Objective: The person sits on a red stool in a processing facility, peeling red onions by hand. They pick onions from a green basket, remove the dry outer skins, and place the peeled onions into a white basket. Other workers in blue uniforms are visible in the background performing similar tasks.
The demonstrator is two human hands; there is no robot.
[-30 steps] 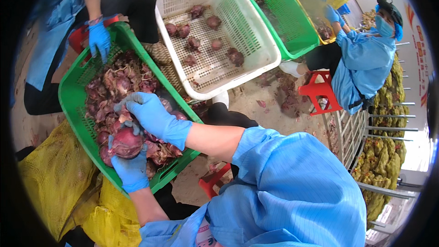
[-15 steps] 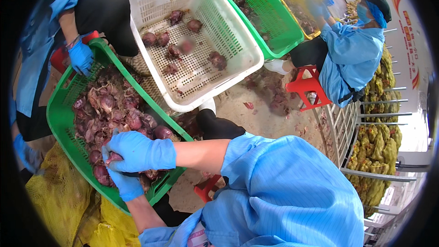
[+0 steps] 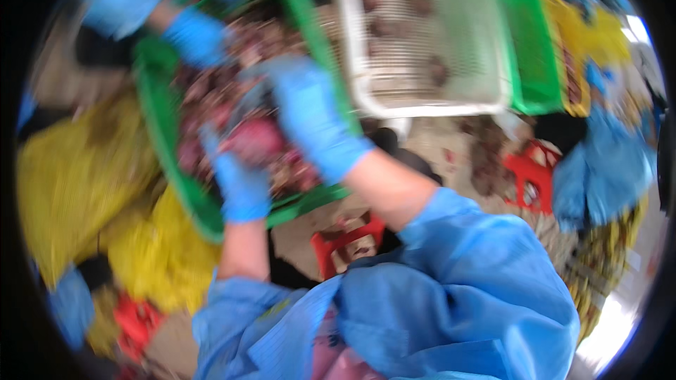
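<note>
My left hand [image 3: 241, 183], in a blue glove, holds a large red onion [image 3: 255, 142] low over the green crate [image 3: 160, 109]. Beside and above it is my right hand [image 3: 306, 109], also gloved in blue. Its fingers are smeared by motion, and a greyish blurred shape lies along them. Whether that hand grips anything cannot be made out. Red onions [image 3: 264, 39] with loose skins fill the green crate beneath both hands. At the crate's far side, a co-worker's gloved hand [image 3: 197, 36] reaches onto the onions.
A white crate [image 3: 436, 109] with several onions stands to the right, beside another green crate [image 3: 524, 49] and a yellow crate [image 3: 574, 70]. Yellow mesh sacks [image 3: 84, 176] lie at left. Red stools [image 3: 531, 176] and a co-worker in blue [image 3: 605, 169] are at right.
The view has swung, so the crates appear farther right. My hands have come apart, and a larger onion now shows in my left hand. The co-worker's hand has moved from the rim onto the onions.
</note>
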